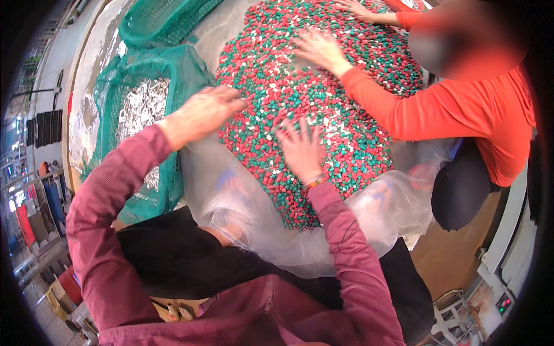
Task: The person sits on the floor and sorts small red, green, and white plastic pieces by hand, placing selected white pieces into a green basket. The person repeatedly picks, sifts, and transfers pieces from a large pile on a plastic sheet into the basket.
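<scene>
A broad heap of small red and green pieces [271, 179], with white ones mixed in, lies before me. At its left edge hovers my left hand [199, 115], palm down, its fingers loosely bent, a little apart and slightly blurred; nothing shows in them. My right hand [303, 153] is over the middle of the heap, its fingers spread wide and their tips at the pieces. Left of the heap stands a green mesh-lined basket [104, 130] holding many white pieces [143, 104]. My left forearm covers part of that basket.
Across the heap at the right, a person in an orange top [438, 109] has both hands on the pieces. Another green basket [130, 32] stands at the far left. Sheer white netting [231, 199] drapes along the heap's near edge, over my lap.
</scene>
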A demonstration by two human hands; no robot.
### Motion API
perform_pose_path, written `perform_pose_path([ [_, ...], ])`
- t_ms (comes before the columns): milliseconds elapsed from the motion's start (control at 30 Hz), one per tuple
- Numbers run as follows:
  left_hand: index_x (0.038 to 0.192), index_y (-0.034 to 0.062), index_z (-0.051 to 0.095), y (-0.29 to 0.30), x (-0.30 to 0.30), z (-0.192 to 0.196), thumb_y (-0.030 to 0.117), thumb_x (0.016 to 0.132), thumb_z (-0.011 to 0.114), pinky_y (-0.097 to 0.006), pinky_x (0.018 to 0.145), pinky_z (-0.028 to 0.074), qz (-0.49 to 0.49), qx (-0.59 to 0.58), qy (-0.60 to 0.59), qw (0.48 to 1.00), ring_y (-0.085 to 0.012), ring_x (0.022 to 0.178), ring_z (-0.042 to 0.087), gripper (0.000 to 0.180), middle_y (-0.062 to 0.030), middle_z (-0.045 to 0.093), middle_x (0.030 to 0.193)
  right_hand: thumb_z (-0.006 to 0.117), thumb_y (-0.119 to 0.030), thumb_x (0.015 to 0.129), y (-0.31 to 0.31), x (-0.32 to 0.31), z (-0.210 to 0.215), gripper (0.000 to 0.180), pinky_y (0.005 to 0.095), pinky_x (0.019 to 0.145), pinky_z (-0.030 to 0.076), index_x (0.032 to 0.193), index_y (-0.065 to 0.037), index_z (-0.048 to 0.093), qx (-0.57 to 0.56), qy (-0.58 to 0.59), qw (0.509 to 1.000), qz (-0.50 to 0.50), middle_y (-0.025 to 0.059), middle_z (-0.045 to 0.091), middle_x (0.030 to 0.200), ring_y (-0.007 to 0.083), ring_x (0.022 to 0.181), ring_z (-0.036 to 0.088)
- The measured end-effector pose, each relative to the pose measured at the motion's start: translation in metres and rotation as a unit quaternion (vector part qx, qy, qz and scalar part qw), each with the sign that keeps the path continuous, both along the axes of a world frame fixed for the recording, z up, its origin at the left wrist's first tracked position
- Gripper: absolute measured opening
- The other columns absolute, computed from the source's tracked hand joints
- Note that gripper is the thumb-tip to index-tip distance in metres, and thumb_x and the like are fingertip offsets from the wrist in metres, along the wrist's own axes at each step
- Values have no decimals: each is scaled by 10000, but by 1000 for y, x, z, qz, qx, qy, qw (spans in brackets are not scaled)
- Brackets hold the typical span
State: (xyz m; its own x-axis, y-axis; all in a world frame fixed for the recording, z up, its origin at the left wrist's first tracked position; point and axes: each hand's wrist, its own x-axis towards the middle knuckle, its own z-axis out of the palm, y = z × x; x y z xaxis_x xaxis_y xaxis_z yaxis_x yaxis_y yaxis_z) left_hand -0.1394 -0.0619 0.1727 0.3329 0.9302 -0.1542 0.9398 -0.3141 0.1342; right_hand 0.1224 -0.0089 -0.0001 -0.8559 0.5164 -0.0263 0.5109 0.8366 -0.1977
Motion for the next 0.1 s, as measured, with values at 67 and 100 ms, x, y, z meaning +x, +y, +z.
perform_pose_path([
  [67, 1184, 89, 553, 6, 18, -29, 142, 842, 556, -403, 961, 435, -13, -62, 14, 998, -284, 1121, 521, 347, -114, 540, 1172, 514, -234, 904, 36, 0, 1, 559, 653, 1095, 95, 1439, -279, 358, 36, -59, 997, -17, -4, 277, 1531, 361, 1419, 176],
  [100, 1276, 143, 495, 6, 22, -42, 128, 845, 576, -440, 1014, 393, -2, -113, -1, 994, -277, 1199, 464, 439, -151, 480, 1245, 514, -234, 904, 36, -4, 1, 559, 653, 1095, 95, 1439, -279, 358, 27, -61, 998, -13, -4, 277, 1531, 361, 1419, 176],
])
